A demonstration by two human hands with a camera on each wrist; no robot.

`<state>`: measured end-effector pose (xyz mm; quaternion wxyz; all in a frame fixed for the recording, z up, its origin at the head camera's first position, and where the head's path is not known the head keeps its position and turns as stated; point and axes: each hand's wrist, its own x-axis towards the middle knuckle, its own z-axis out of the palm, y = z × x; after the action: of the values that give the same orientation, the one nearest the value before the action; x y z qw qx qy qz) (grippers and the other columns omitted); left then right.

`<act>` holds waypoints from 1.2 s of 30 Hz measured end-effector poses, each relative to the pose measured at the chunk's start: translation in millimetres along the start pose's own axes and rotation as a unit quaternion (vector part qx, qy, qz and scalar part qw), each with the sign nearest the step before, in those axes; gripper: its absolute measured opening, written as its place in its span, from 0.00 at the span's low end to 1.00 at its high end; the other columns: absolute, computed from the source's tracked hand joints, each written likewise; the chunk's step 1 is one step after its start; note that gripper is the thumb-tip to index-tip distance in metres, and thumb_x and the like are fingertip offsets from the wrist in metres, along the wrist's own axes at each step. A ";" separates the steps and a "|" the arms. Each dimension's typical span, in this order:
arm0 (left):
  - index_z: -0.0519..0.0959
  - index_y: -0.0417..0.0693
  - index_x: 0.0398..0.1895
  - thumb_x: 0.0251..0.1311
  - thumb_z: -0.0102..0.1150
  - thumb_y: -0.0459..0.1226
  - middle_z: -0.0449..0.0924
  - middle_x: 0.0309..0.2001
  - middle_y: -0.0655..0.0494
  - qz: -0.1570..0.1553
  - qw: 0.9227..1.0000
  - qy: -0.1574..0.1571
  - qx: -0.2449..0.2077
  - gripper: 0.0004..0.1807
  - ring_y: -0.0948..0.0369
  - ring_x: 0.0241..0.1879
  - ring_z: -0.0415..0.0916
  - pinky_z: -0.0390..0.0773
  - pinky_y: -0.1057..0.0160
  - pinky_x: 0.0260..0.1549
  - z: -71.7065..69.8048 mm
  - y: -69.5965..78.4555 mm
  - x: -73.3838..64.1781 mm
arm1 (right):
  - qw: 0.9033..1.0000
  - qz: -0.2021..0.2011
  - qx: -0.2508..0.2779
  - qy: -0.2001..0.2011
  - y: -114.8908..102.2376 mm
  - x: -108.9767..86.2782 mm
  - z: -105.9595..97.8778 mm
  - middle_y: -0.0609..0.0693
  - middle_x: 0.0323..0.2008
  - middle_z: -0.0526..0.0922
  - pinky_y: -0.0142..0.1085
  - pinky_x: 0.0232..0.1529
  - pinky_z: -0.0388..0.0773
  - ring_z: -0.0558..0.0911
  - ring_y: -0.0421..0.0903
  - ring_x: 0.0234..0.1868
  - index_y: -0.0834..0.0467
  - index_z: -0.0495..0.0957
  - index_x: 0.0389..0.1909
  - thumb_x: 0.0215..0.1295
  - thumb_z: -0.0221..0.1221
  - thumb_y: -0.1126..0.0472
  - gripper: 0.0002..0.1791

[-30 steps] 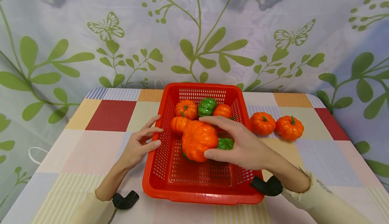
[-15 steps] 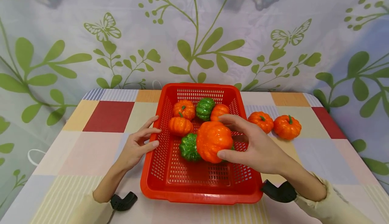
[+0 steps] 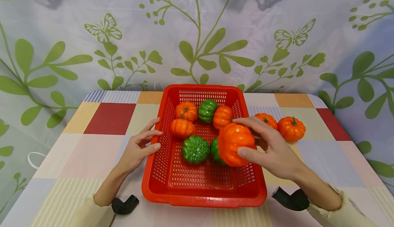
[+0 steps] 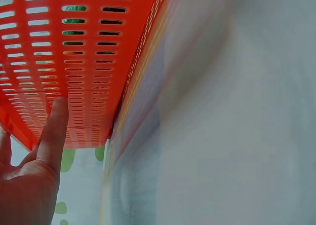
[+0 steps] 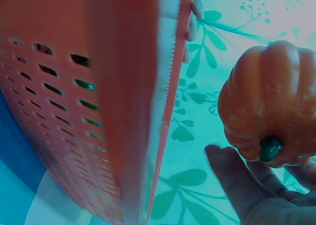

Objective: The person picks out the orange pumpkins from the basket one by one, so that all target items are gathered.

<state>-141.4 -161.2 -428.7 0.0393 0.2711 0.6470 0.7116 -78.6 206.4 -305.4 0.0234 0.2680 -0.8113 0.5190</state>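
An orange toy pumpkin [image 3: 234, 145] is held in my right hand [image 3: 275, 153], over the right part of the red plastic basket [image 3: 200, 199]. In the right wrist view the held pumpkin [image 5: 276, 101] shows its green stem beside the basket wall. My left hand [image 3: 138, 148] rests at the basket's left rim with its fingers extended; in the left wrist view its thumb [image 4: 54, 131] lies along the perforated wall. Inside the basket are several orange pumpkins [image 3: 182, 128] and green pumpkins [image 3: 195, 149]. One green pumpkin [image 3: 215, 150] is partly hidden behind the held one.
Two orange pumpkins, one of them nearer the far right [image 3: 291, 129], stand on the patchwork tablecloth [image 3: 326, 165] right of the basket. The other [image 3: 267, 119] is partly covered by my right hand. A leaf-patterned curtain [image 3: 129, 28] hangs behind the table.
My right hand has carried the orange pumpkin rightward across the basket, uncovering the green pumpkin in the middle and part of another. The left hand has stayed at the left rim.
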 end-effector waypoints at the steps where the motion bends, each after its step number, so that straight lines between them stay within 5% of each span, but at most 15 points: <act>1: 0.75 0.30 0.55 0.61 0.54 0.21 0.53 0.75 0.47 0.000 1.000 0.000 0.001 0.18 0.50 0.61 0.71 0.84 0.53 0.39 -0.1 0.0 -0.1 | 1.000 -0.003 0.003 0.004 0.4 -0.8 -0.3 0.48 0.51 0.75 0.36 0.43 0.82 0.79 0.49 0.46 0.53 0.73 0.64 0.59 0.63 0.71 0.31; 14: 0.73 0.28 0.55 0.62 0.54 0.21 0.53 0.75 0.48 -0.006 1.000 -0.001 0.002 0.17 0.51 0.63 0.69 0.84 0.52 0.39 -0.8 0.0 -0.1 | 0.999 0.027 0.020 0.036 5.6 -11.5 -4.4 0.54 0.55 0.76 0.31 0.50 0.78 0.80 0.48 0.49 0.60 0.68 0.65 0.51 0.69 0.76 0.38; 36: 0.73 0.27 0.55 0.62 0.54 0.23 0.52 0.76 0.48 -0.005 1.000 -0.001 0.001 0.18 0.53 0.68 0.62 0.84 0.52 0.41 -0.1 -0.2 0.2 | 0.999 0.014 0.006 0.041 14.7 -23.8 -13.3 0.56 0.58 0.75 0.27 0.56 0.73 0.75 0.47 0.55 0.61 0.69 0.67 0.51 0.67 0.80 0.40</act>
<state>-141.6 -161.2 -428.8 0.0436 0.2683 0.6491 0.7105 -68.2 232.2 -319.0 0.0477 0.2353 -0.8101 0.5349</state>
